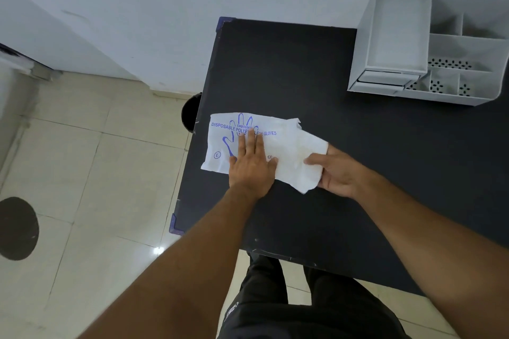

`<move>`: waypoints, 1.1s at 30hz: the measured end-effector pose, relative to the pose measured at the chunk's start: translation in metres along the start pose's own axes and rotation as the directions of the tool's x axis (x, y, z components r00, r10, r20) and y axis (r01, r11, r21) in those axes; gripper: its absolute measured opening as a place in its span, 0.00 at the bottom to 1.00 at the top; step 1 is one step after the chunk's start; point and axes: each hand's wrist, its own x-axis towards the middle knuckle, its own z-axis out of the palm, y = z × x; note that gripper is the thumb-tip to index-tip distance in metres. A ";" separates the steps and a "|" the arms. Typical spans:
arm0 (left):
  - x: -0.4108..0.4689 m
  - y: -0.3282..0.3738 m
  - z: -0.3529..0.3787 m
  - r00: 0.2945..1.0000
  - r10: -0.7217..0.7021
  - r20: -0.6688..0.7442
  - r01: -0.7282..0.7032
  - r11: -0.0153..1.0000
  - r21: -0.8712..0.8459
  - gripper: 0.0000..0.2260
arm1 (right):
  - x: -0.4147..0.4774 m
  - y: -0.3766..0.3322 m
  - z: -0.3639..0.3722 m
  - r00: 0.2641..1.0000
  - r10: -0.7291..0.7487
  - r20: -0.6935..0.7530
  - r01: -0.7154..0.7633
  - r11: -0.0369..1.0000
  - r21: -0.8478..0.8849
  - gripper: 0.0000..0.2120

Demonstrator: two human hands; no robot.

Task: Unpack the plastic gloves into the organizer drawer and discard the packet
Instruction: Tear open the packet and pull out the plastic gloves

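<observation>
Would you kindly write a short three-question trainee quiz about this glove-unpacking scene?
1. True or false: the left hand lies flat on the printed packet.
2. What does the right hand grip? A) the organizer B) the stack of gloves sticking out of the packet C) nothing
3. Fill in: the organizer stands at the table's far ____ corner.

Key: 1 true; 2 B; 3 right.
</observation>
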 end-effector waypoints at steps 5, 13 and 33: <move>0.001 -0.016 -0.004 0.994 0.098 0.043 -0.098 0.995 0.001 0.32 | -0.002 0.003 0.004 0.976 -0.088 -0.200 0.067 0.992 -0.108 0.29; 0.002 -0.018 -0.005 0.994 0.099 0.057 -0.102 0.993 0.060 0.32 | 0.005 0.013 0.012 0.885 -0.248 -0.394 0.211 0.968 -0.136 0.18; 0.002 -0.017 -0.010 0.993 0.085 0.084 -0.089 0.995 0.044 0.40 | -0.002 0.008 -0.001 0.858 -0.323 -0.400 0.233 0.938 -0.258 0.23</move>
